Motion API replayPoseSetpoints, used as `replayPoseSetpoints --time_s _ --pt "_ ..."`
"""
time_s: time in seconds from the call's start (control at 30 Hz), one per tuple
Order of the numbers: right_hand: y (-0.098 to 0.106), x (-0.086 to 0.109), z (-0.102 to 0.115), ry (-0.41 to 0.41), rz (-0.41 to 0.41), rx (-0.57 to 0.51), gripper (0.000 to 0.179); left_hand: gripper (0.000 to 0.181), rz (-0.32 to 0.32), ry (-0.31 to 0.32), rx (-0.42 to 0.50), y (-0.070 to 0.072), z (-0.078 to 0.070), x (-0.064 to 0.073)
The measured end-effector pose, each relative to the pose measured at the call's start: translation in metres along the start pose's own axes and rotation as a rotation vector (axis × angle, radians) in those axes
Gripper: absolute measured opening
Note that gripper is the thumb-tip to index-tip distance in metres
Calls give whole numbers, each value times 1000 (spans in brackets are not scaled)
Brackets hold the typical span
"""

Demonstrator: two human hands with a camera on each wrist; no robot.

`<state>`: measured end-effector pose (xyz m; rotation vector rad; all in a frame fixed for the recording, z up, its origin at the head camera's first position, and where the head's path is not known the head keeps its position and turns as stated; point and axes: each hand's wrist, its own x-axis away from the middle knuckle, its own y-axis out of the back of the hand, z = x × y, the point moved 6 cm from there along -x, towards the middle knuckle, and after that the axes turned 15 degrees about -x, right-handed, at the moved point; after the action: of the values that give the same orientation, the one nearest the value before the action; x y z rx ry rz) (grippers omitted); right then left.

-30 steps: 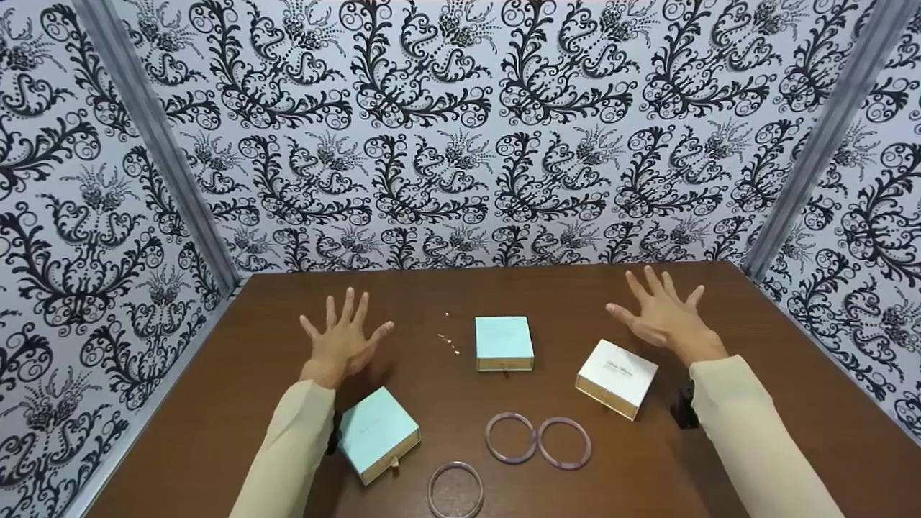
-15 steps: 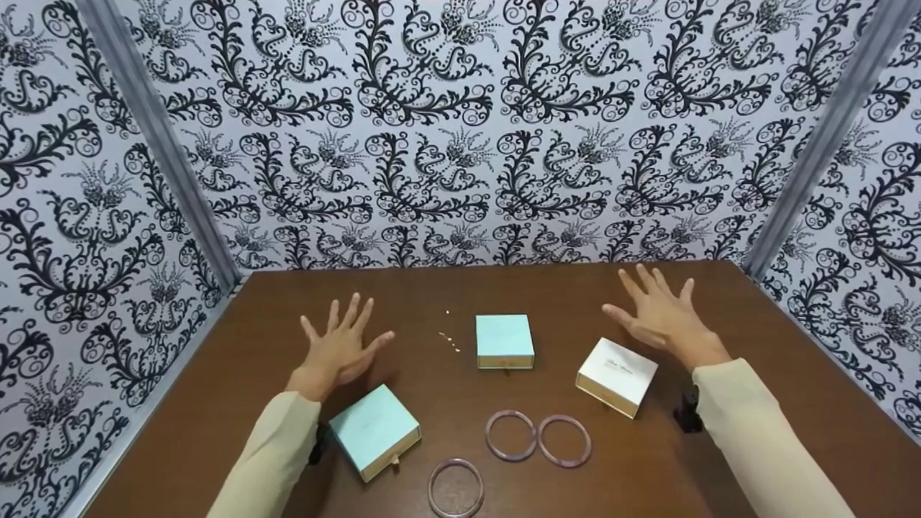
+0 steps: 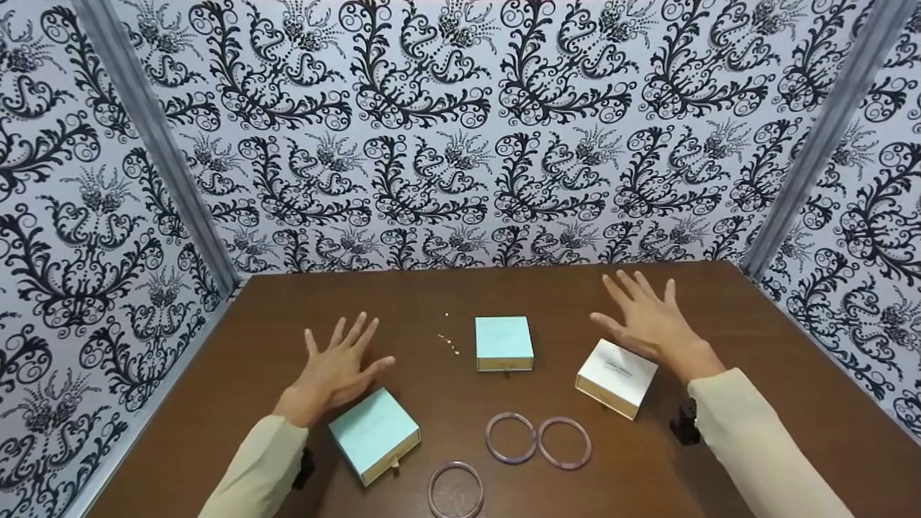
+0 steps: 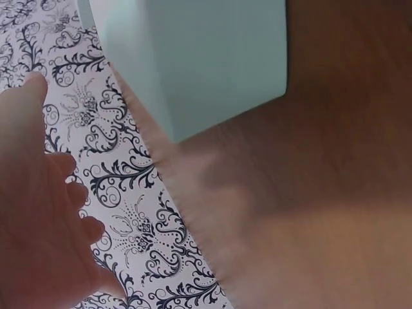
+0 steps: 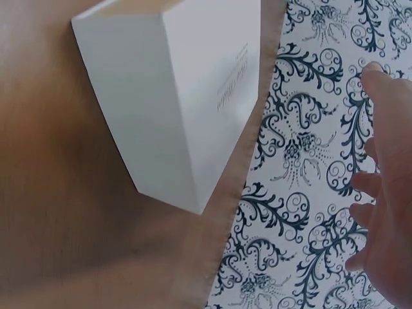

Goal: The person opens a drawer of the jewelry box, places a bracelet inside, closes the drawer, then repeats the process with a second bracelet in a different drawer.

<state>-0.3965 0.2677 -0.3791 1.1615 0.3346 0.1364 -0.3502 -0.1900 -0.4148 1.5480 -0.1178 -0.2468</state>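
Note:
My left hand, fingers spread, hovers over the table just beyond a mint-green box with a small ribbon pull. In the left wrist view that mint box shows near the palm, untouched. My right hand is likewise spread and holds nothing, above and behind a white box with dark lettering. The right wrist view has the white box standing apart from the fingers. A second mint-green box sits between the hands. Purple bangles lie in front of it, two touching side by side.
A third bangle lies nearer the front edge. Tiny pale pieces, perhaps small jewellery, are scattered left of the middle box. The brown table meets patterned walls at the back and both sides.
The left hand has drawn back toward the front and slightly left, uncovering more of its nearby mint box. The right hand has shifted a little left. Boxes and bangles stay put.

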Motion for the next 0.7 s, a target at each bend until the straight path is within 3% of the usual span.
replayPoseSetpoints --time_s 0.4,0.7 --pt "-10 8 23 52 -44 6 76 75 -48 -16 60 -1 -1 19" --pt "-19 18 46 158 -101 39 68 78 8 -5 102 -3 -3 30"
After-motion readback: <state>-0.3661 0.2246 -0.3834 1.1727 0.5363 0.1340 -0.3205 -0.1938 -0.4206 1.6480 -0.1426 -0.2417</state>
